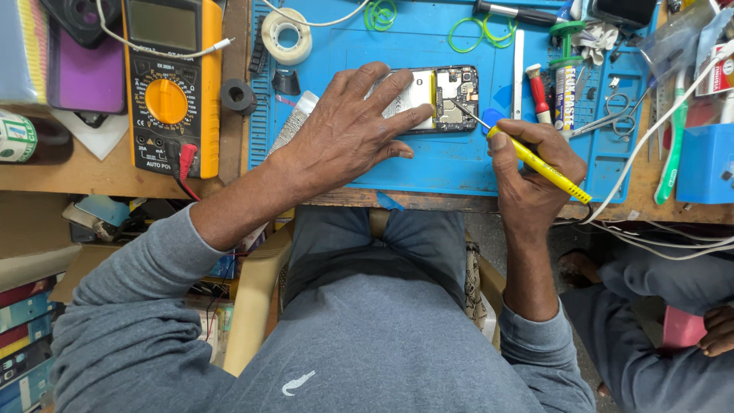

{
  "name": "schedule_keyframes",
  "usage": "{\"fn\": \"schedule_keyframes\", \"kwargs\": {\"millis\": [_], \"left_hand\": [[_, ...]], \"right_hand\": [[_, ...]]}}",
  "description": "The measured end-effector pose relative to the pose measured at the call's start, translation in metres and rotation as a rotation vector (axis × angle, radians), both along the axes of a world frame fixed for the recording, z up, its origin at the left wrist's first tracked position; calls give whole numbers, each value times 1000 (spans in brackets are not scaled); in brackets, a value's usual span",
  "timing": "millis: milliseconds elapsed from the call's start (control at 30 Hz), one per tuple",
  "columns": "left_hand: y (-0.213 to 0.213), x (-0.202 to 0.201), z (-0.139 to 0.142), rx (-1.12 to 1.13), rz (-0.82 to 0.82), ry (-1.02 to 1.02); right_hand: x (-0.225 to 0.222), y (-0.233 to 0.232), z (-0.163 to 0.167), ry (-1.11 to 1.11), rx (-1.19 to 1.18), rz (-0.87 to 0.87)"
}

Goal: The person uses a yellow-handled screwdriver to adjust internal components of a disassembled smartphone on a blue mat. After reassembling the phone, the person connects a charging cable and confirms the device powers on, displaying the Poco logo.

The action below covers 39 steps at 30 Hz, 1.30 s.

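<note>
Your left hand (353,126) covers most of the opened phone (451,95), so you can't see its left half or what lies under the palm. The tip of the yellow screwdriver (539,164) is too fine to tell exactly which part it meets. Your right hand (535,172) wraps the handle's middle, hiding your grip. The multimeter (167,84) is cut at the top edge, its screen unreadable. The tape roll (287,34) and green rubber bands (482,32) run near the frame's top. At right, another person's knee (673,283) is cropped by the edge.
</note>
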State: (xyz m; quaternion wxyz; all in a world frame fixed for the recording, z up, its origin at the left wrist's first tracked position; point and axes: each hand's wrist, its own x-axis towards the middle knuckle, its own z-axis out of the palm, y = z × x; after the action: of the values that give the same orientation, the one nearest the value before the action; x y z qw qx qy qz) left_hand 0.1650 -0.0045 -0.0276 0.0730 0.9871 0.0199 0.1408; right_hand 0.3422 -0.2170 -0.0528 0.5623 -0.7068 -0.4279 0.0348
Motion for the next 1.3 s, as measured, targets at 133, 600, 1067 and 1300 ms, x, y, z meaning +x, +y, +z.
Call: {"fn": "schedule_keyframes", "kwargs": {"millis": [133, 600, 1067, 1300], "left_hand": [[-1, 4, -1, 29, 11, 22], [-8, 9, 7, 24, 45, 21], [-9, 9, 5, 19, 37, -9], [-10, 10, 5, 27, 45, -11]], "right_hand": [[1, 0, -1, -33, 0, 5], [3, -1, -1, 16, 4, 26], [2, 0, 1, -40, 8, 66], [-1, 0, -1, 70, 35, 65]]}}
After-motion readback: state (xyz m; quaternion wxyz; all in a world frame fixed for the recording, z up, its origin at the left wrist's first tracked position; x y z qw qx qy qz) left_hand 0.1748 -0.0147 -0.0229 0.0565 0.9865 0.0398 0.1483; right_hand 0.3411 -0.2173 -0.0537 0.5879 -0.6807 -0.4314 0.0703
